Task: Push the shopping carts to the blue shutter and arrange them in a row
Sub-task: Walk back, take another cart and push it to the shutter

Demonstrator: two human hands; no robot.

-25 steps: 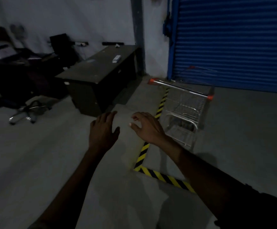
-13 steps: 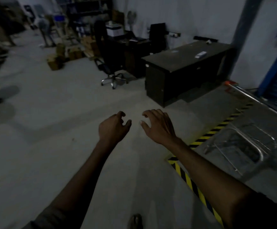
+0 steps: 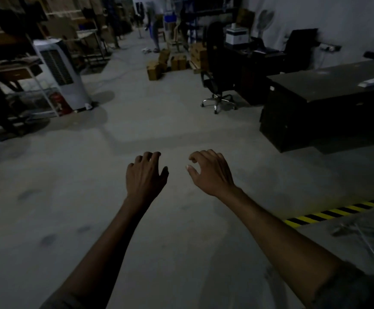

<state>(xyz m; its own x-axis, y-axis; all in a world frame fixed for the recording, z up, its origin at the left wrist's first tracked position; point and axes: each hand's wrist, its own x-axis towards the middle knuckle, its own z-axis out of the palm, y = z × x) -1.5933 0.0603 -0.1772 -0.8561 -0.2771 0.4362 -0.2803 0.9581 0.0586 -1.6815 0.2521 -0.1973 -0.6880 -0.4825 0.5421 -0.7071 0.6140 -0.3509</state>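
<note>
Both of my hands hang in front of me over the bare concrete floor and hold nothing. My left hand [image 3: 145, 175] has loosely curled fingers, palm down. My right hand [image 3: 210, 172] is beside it, fingers also loosely curled, thumb out. Only a faint blurred piece of a wire shopping cart [image 3: 364, 237] shows at the lower right edge, behind a yellow-and-black floor stripe [image 3: 328, 214]. The blue shutter is out of view.
A dark desk [image 3: 328, 101] stands at the right, with a black office chair [image 3: 217, 81] left of it. Cardboard boxes [image 3: 159, 65] lie farther back. A white air cooler [image 3: 61, 74] and shelving [image 3: 7, 63] stand at the left. A person [image 3: 153, 27] is far down the aisle.
The view has swung left, away from the blue shutter and the cart, toward the warehouse interior. My hands stay raised in front and hold nothing.
</note>
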